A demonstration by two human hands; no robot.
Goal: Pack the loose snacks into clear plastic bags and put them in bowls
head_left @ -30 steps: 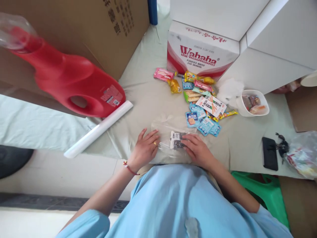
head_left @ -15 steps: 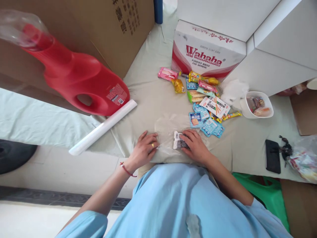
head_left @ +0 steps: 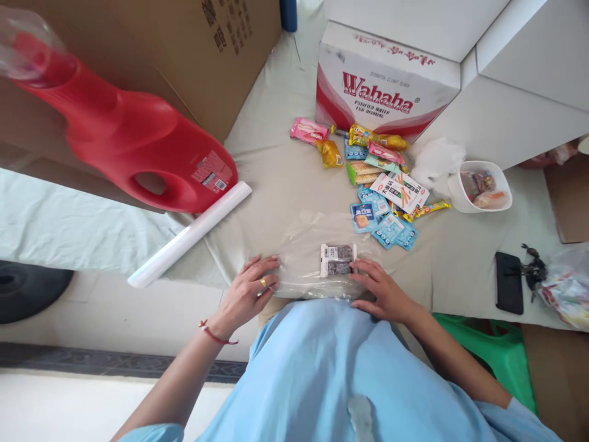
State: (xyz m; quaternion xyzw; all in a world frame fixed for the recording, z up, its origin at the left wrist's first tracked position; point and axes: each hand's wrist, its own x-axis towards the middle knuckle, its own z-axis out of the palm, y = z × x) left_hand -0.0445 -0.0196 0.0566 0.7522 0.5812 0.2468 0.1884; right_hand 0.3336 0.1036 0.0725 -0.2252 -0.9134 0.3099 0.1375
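Cloth-draped desk (head_left: 271, 166): left hand (head_left: 251, 286) and right hand (head_left: 381, 290) lie loosely spread, nine and four o'clock of the packet (head_left: 338, 260); sideways drag could wrinkle the clear film (head_left: 300, 261).

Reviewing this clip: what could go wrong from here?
The long white cylindrical roll juts past the edge of the pale cloth-covered table and might fall if bumped. The thin, wrinkled clear plastic between the left hand and right hand could bunch if pulled unevenly, perhaps shifting the small rectangular white-and-dark packet.
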